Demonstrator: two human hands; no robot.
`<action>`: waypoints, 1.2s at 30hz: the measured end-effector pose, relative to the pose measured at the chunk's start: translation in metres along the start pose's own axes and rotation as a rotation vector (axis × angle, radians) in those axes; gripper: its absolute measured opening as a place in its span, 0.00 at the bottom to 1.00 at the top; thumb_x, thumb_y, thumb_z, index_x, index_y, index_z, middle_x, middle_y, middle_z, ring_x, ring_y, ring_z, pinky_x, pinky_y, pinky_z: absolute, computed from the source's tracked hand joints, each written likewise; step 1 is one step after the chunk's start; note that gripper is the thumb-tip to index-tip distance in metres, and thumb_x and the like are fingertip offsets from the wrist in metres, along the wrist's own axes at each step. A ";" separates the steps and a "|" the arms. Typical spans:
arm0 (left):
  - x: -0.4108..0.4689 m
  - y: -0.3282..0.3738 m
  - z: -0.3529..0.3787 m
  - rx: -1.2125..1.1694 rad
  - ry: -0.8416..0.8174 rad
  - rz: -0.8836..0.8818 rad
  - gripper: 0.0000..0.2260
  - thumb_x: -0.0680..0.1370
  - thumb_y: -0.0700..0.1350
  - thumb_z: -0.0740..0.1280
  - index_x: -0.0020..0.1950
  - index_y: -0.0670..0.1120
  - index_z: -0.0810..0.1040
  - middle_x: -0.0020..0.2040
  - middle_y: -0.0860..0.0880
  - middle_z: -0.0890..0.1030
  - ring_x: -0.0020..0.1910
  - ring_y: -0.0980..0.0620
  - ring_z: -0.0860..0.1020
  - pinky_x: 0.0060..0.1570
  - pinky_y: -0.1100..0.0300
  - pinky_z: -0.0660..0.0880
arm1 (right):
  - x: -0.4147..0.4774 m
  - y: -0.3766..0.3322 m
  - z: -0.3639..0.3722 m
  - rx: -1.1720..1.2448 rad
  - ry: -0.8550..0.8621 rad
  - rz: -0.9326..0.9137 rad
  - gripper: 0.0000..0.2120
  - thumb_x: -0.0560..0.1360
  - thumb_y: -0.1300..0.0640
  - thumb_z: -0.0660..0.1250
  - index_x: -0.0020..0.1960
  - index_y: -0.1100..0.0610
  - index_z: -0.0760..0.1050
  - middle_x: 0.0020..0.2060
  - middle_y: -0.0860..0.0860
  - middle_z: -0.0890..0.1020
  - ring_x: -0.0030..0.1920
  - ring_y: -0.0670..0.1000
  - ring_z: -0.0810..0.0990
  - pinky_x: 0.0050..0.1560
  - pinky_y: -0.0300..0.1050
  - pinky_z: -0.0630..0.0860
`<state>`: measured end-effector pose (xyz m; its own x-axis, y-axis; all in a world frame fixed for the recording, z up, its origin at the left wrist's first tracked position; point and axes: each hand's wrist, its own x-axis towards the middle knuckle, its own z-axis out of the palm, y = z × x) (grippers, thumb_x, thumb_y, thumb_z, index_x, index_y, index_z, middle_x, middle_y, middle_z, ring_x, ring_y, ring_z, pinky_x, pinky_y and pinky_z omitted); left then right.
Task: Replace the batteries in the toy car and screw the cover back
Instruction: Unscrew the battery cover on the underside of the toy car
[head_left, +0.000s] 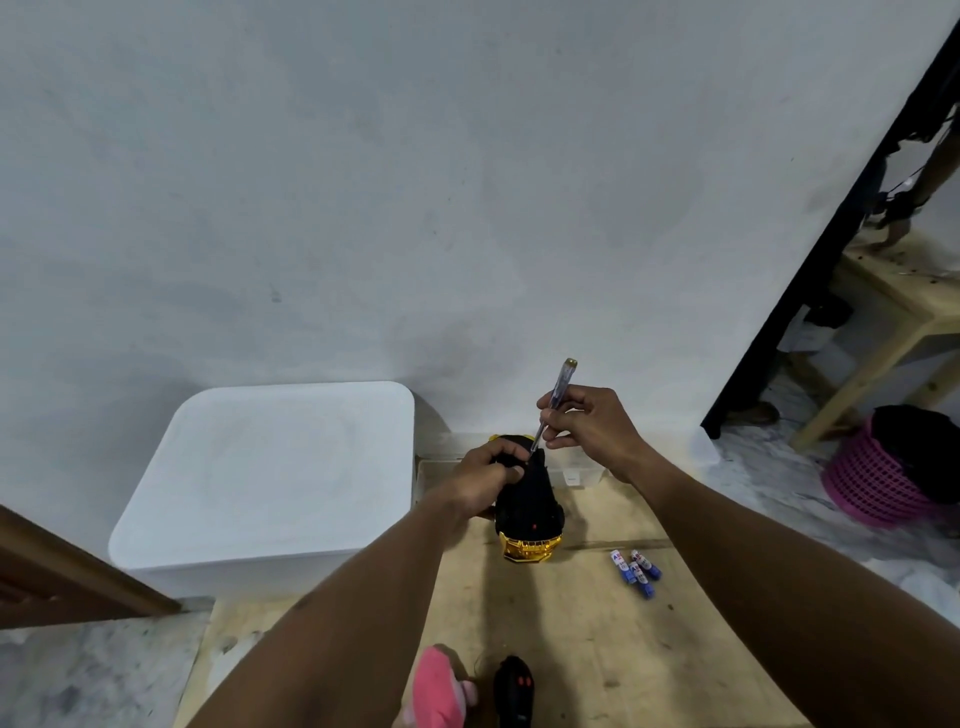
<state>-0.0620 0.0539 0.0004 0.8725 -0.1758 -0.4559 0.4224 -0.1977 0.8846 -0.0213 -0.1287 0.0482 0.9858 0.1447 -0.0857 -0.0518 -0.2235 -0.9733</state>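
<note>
A black and gold toy car (529, 512) lies underside up on a wooden board (582, 634). My left hand (480, 480) grips its far end. My right hand (592, 426) holds a clear-handled screwdriver (551, 405) tilted, tip down on the car's underside near my left fingers. Three blue and white batteries (636, 569) lie loose on the board to the right of the car. The screw and cover are too small to make out.
A white lidded box (270, 478) stands left of the car against the wall. A black remote (514, 688) and a pink object (441, 686) lie at the near edge. A clear tray (576, 470) sits behind the car. A pink basket (878, 478) and wooden bench (893, 322) are right.
</note>
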 end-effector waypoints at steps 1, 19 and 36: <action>0.000 0.000 0.000 0.001 0.000 0.000 0.11 0.78 0.40 0.63 0.49 0.56 0.79 0.49 0.48 0.80 0.46 0.49 0.78 0.39 0.57 0.75 | 0.000 -0.001 0.001 -0.006 0.003 -0.007 0.04 0.75 0.67 0.70 0.50 0.64 0.81 0.38 0.59 0.81 0.37 0.55 0.83 0.47 0.56 0.84; -0.003 0.005 0.002 -0.008 -0.014 -0.006 0.11 0.79 0.39 0.64 0.54 0.55 0.79 0.56 0.45 0.81 0.55 0.44 0.79 0.48 0.49 0.79 | -0.007 -0.008 0.000 -0.107 -0.005 -0.099 0.03 0.75 0.66 0.71 0.46 0.60 0.82 0.37 0.57 0.82 0.36 0.55 0.85 0.46 0.55 0.84; -0.009 0.009 -0.001 -0.043 0.016 0.003 0.11 0.80 0.39 0.64 0.56 0.54 0.79 0.58 0.44 0.80 0.54 0.44 0.79 0.45 0.52 0.79 | -0.009 -0.011 0.013 -0.219 0.045 -0.257 0.03 0.74 0.65 0.72 0.45 0.59 0.81 0.35 0.56 0.83 0.34 0.54 0.84 0.44 0.55 0.84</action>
<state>-0.0652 0.0549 0.0128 0.8776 -0.1608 -0.4517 0.4294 -0.1556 0.8896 -0.0314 -0.1151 0.0567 0.9685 0.1814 0.1706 0.2298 -0.3873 -0.8928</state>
